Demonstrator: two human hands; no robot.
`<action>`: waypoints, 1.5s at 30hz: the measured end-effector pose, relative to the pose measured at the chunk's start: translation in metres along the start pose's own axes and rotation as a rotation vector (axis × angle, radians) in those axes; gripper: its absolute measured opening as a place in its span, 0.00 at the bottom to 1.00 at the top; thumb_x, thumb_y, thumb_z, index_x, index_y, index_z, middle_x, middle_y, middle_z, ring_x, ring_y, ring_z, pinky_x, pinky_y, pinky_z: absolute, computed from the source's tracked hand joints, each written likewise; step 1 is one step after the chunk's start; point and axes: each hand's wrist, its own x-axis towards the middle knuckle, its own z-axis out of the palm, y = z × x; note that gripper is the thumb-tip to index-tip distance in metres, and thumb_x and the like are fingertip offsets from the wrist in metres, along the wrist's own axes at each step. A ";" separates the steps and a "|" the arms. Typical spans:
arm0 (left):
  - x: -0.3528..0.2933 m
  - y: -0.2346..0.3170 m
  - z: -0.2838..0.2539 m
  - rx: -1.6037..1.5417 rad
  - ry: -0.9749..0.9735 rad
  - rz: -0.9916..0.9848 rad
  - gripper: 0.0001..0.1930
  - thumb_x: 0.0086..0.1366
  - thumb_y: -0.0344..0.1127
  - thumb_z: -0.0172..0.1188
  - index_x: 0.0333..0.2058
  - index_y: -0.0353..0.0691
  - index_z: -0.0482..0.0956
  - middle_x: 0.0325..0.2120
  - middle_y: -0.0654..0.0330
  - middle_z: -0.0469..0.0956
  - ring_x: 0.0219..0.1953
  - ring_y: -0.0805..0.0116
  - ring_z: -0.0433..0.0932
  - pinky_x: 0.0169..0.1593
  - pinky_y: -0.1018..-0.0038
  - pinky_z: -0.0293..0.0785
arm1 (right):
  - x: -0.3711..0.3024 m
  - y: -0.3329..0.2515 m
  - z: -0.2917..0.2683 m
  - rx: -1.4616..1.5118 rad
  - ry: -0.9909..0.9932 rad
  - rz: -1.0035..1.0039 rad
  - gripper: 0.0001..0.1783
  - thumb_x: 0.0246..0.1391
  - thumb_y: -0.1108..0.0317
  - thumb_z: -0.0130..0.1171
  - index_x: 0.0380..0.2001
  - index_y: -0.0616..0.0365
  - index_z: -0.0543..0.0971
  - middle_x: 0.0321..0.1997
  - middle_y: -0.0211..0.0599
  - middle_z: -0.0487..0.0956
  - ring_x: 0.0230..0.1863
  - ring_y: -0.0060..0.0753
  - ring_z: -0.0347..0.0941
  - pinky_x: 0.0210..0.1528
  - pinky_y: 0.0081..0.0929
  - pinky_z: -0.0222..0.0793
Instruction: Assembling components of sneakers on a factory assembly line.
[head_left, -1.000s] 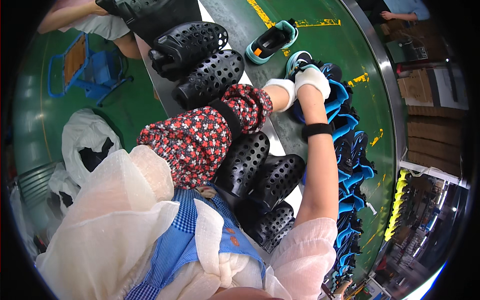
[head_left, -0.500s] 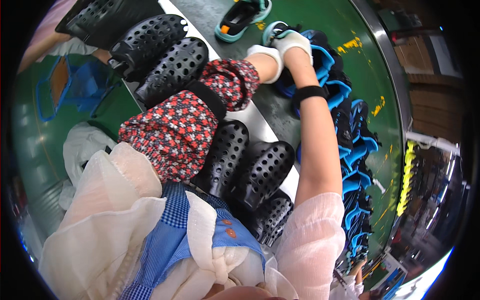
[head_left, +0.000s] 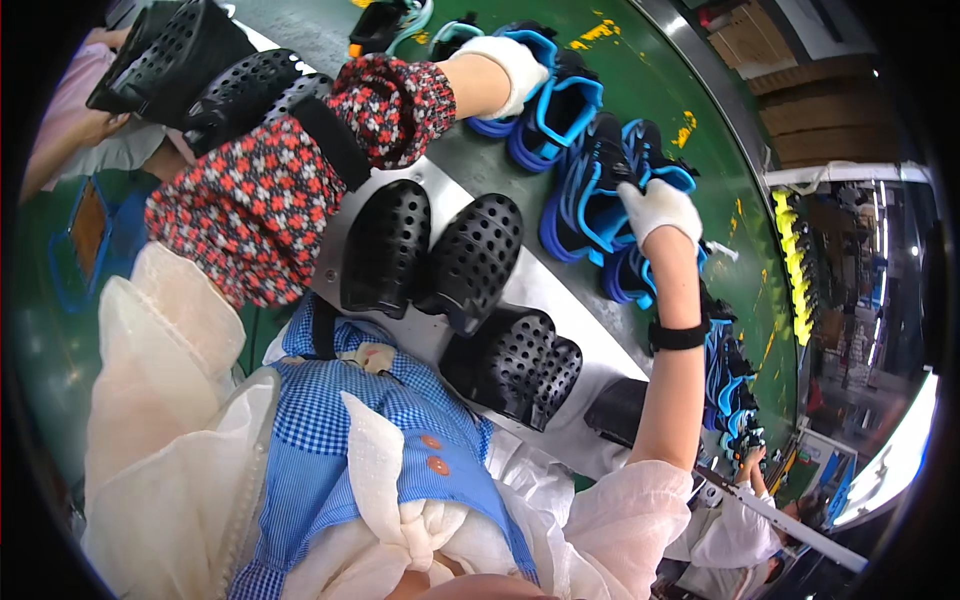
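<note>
My left hand (head_left: pixel 508 78), in a white glove, reaches to a black-and-blue sneaker (head_left: pixel 535 42) at the far end of a row; its fingertips are hidden. Farther right along the row, my gloved right hand (head_left: pixel 662 215) is closed at the collar of another sneaker (head_left: pixel 668 172), its thumb on the left side. Between the two hands stand more sneakers, among them one with a bright blue lining (head_left: pixel 570 105) and one with a blue sole (head_left: pixel 590 205). A floral sleeve covers my left forearm, and a black band circles my right one.
Black perforated shoe-shaped forms (head_left: pixel 475 255) sit on a white metal ledge (head_left: pixel 575 310) close to my body. More sneakers (head_left: pixel 725 360) continue the row at right on the green surface (head_left: pixel 690 75). A co-worker's arm (head_left: pixel 70 140) shows at upper left, another person (head_left: pixel 735 525) at lower right.
My hands, close together at a sneaker before, are now apart: the left has gone left and the right has moved right and nearer along the row. The whole view has shifted.
</note>
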 end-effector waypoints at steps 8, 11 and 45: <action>-0.009 0.007 0.028 -0.082 -0.207 0.069 0.32 0.48 0.51 0.65 0.54 0.54 0.73 0.41 0.51 0.80 0.44 0.53 0.78 0.49 0.64 0.74 | -0.021 -0.020 0.043 0.165 -0.051 -0.053 0.40 0.48 0.53 0.58 0.62 0.53 0.57 0.45 0.52 0.79 0.48 0.49 0.76 0.50 0.38 0.71; -0.004 0.002 0.031 -0.013 -0.233 0.097 0.29 0.48 0.53 0.65 0.49 0.50 0.77 0.39 0.51 0.80 0.43 0.53 0.78 0.46 0.64 0.74 | -0.010 -0.018 0.060 0.167 0.085 0.010 0.37 0.51 0.75 0.46 0.63 0.30 0.57 0.42 0.50 0.80 0.44 0.51 0.78 0.46 0.43 0.72; -0.136 0.057 -0.137 -0.093 -0.060 0.389 0.19 0.57 0.45 0.56 0.42 0.36 0.79 0.38 0.51 0.80 0.41 0.58 0.79 0.44 0.69 0.74 | -0.113 0.042 0.006 0.287 0.274 -0.137 0.24 0.55 0.53 0.50 0.52 0.50 0.74 0.46 0.45 0.79 0.49 0.47 0.75 0.52 0.34 0.67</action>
